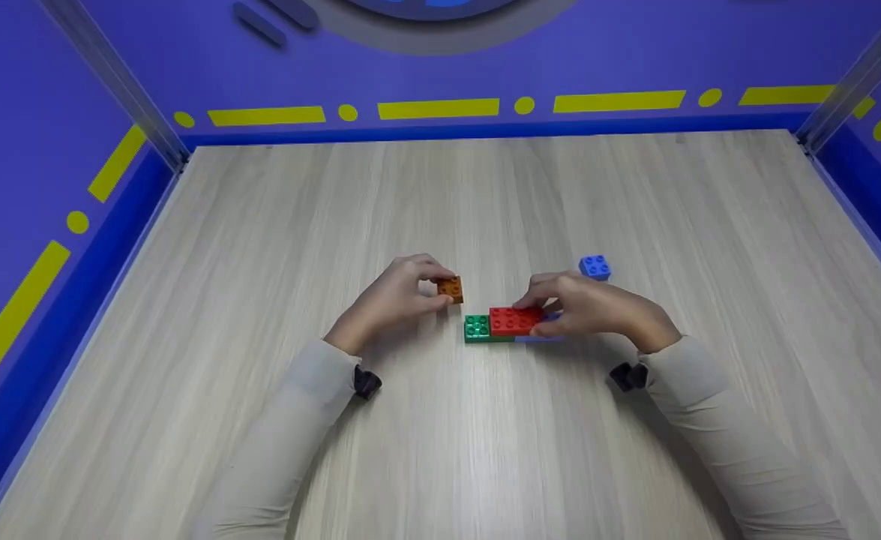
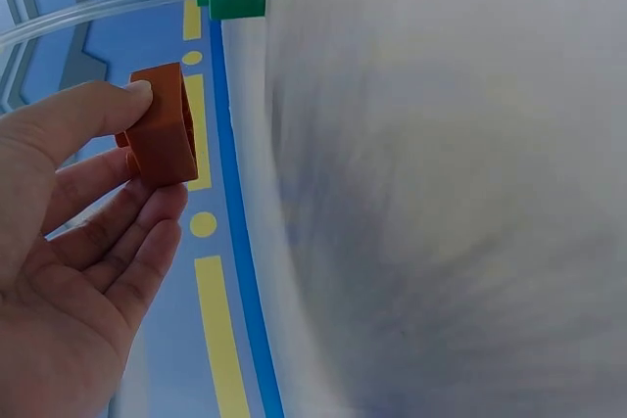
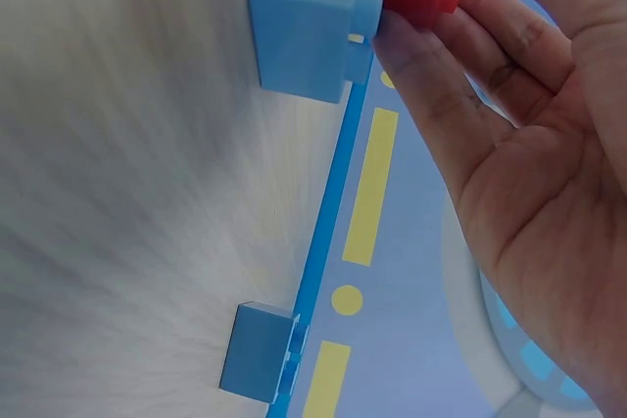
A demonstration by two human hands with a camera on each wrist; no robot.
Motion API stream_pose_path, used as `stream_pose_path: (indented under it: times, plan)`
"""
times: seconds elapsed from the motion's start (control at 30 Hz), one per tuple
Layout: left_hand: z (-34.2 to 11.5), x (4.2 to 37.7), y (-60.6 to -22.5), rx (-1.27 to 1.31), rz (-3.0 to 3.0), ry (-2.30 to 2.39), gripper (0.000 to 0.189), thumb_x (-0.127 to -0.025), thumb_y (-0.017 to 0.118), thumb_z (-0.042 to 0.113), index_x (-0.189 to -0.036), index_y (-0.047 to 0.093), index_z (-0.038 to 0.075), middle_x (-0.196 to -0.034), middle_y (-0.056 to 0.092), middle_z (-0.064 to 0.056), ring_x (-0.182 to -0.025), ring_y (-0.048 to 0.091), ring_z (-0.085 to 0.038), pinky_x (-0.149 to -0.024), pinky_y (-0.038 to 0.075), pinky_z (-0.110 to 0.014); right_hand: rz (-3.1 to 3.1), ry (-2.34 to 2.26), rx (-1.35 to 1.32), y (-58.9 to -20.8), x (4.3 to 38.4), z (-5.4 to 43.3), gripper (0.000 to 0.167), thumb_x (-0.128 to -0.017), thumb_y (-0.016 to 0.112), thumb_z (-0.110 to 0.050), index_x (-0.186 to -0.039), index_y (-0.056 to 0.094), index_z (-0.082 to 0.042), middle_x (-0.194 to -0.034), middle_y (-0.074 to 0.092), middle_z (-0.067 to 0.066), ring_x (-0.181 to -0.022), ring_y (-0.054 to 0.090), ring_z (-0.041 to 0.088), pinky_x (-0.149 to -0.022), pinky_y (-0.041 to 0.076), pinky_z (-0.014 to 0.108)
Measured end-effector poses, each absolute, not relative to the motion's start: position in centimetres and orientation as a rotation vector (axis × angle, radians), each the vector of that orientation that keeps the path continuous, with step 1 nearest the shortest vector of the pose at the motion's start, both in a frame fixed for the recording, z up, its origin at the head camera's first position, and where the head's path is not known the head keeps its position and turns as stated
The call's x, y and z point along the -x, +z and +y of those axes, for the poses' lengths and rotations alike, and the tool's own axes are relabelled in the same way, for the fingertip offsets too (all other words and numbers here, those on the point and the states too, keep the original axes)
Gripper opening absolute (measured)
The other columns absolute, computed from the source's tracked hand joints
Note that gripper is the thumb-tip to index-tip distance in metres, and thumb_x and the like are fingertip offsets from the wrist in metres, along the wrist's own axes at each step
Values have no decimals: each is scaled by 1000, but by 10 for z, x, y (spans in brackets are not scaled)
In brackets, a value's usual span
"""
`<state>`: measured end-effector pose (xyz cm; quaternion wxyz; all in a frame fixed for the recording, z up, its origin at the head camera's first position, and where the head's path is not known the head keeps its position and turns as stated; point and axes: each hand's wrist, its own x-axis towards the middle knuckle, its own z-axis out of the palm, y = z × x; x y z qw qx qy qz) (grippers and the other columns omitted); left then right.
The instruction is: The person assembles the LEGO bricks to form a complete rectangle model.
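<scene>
Between thumb and fingertips, my left hand (image 1: 399, 296) pinches a small orange-brown toy brick (image 1: 450, 289); the left wrist view shows this brick (image 2: 163, 126) lifted, its hollow underside facing the table. My right hand (image 1: 586, 304) grips the right end of a red brick (image 1: 507, 321), thumb on the near side and fingers on the far side. The red brick sits across a green brick (image 1: 476, 328) and a light blue brick (image 1: 537, 339), which stand end to end on the table. Green studs show at the left; my right hand partly covers the blue one.
A small blue brick (image 1: 594, 268) stands alone on the wood-grain table (image 1: 440, 450), just beyond my right hand. Blue-purple panels (image 1: 440, 82) with yellow marks wall the table at the back and both sides.
</scene>
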<state>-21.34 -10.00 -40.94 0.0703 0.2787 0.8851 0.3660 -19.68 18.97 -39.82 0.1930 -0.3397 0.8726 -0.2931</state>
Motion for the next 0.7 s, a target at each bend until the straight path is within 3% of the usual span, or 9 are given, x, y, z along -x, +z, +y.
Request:
stream_pose_path:
  times: [0.7]
  plan:
    - [-87,199,-407,-941,2600,1062,32,-86,71,14,-117,69,5,-108,67,-7,-100,61,-20,-89,51,-40,2455,-809,942,-399,198,189,33,-81,74,-9,-113,70,-5,-107,64,5,-105,64,25,-86,55,37]
